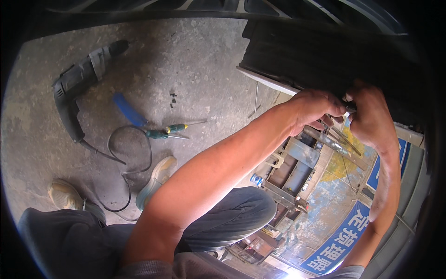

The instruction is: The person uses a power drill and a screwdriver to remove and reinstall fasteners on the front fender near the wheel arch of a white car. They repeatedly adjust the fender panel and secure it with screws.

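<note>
Both hands are raised at the lower edge of a large dark panel [316, 56] with a pale strip along its near side. My left hand [317, 108] grips a small dark piece [348, 108] at that edge, fingers curled; the piece is mostly hidden and too small to name. My right hand [367, 116] is closed around the same spot from the right, its thumb and fingers bent close to the left hand's fingertips. My forearms hide part of the background.
On the concrete floor [204, 56] lie a black power drill [76, 81] with a looped cord, a blue object [127, 109], two screwdrivers [158, 134] and several small black bits. Behind my arms are an open metal toolbox [288, 172] and a blue banner [334, 237]. My legs fill the bottom left.
</note>
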The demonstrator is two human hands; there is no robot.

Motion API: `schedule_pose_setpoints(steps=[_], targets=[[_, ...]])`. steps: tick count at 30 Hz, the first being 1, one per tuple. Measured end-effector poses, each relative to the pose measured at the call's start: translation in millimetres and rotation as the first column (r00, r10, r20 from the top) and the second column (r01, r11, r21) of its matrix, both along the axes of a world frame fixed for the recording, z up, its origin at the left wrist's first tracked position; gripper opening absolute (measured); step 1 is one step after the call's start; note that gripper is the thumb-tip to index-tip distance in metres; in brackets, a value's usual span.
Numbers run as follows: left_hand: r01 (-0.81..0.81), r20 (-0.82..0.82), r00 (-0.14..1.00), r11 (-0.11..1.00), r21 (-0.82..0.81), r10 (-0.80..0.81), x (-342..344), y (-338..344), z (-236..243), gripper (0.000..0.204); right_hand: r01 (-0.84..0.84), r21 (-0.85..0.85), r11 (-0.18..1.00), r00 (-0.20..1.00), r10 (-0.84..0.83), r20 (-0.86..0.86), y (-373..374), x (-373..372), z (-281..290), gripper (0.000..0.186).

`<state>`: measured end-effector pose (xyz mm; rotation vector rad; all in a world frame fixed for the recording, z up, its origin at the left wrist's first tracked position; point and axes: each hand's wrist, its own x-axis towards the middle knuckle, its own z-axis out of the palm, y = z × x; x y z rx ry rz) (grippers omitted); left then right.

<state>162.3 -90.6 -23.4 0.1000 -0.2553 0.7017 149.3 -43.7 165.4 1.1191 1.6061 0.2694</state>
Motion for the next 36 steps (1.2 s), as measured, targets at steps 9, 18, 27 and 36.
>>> schedule_pose_setpoints(steps=[9,18,27,36], targets=[[0.038,0.013,0.999,0.998,0.04,-0.039,4,5,2,0.037,-0.033,0.014,0.999,0.999,0.033,-0.024,-3,1,1,0.036],[0.09,0.085,0.992,0.996,0.015,-0.091,-2,2,5,0.034,0.067,0.024,0.997,0.995,-0.069,0.071,-5,0,4,0.037],[0.112,0.022,0.993,0.994,-0.014,-0.112,-2,13,1,0.03,0.049,0.031,0.998,0.999,-0.049,0.0,-2,-2,-5,0.044],[-0.09,-0.087,0.993,0.983,-0.163,0.077,-2,13,10,0.011,0.05,0.058,0.997,0.997,-0.054,0.056,2,-2,-9,0.051]])
